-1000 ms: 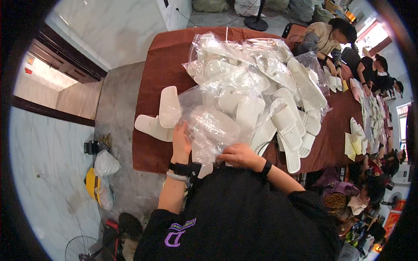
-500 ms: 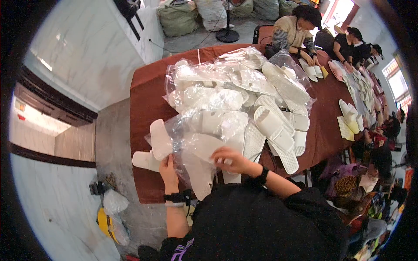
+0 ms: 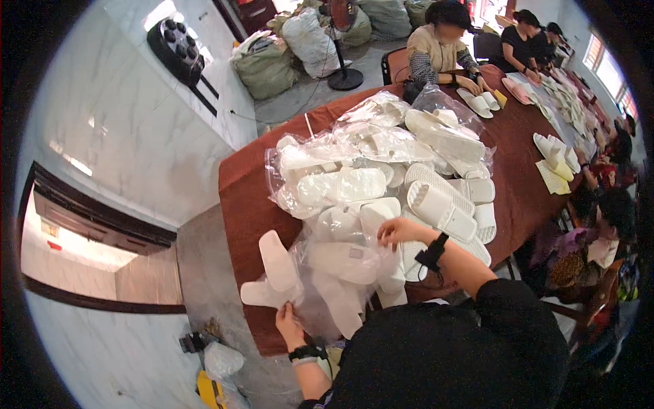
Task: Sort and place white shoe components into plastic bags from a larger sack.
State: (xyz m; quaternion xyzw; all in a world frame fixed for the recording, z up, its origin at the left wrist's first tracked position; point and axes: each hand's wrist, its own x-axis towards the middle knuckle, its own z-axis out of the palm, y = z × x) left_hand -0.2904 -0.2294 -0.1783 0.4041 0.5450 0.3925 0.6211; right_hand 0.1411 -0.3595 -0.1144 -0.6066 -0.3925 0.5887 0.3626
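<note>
- My right hand [image 3: 403,233] is over the middle of the work, fingers curled in and pinching the right edge of a clear bag [image 3: 306,273]; a black band [image 3: 432,252] circles that wrist.
- My left hand [image 3: 290,326] is at the bag's lower left edge, fingers bent; I can't quite tell whether they grip the film or only rest against it.
- The bag lies in front of me between my hands, with white slippers [image 3: 347,262] showing through it, one crosswise and one slanting toward my body.
- Just left of the bag, a loose slipper [image 3: 278,262] points away from me and overlaps the end of another slipper [image 3: 262,294].
- Beyond my hands, bagged white slippers [image 3: 340,187] are heaped together, and a bare sole-and-strap pair [image 3: 443,208] lies on the right.
- All this sits on a reddish-brown tablecloth [image 3: 248,211].
- Further along the table, a co-worker [image 3: 436,58] bends over white slippers [image 3: 480,103].
- Behind, a standing fan [image 3: 345,80] and bulging sacks [image 3: 266,71] occupy the floor.
</note>
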